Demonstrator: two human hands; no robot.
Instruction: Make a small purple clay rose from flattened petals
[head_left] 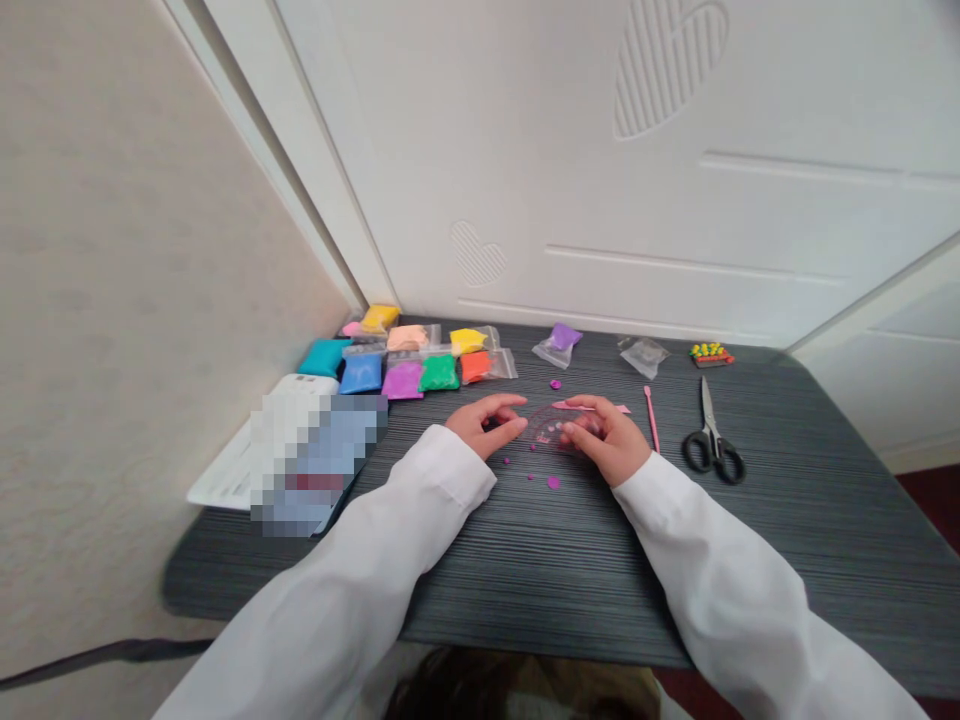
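Note:
My right hand (607,435) grips the right side of a clear, half-round plastic protractor (546,424) between thumb and fingers. At its left end my left hand (489,424) hovers with fingers curved and thumb apart, holding nothing that I can see. Small purple clay pieces lie near my hands: a flat disc (553,483), a little ball (506,461) and a rounded lump (555,384) beyond the protractor. A pink pointed clay tool (624,408) lies partly hidden behind my right hand. To its right rests a thin pink clay tool (652,420).
Black-handled scissors (709,440) lie at the right, with a small yellow-and-green clay model (711,354) behind. Several clay packets stand back left, including a green packet (439,373). A purple packet (565,337) and a clear bag (643,356) lie near the white panel. A blurred-out phone-like object (322,465) is at left.

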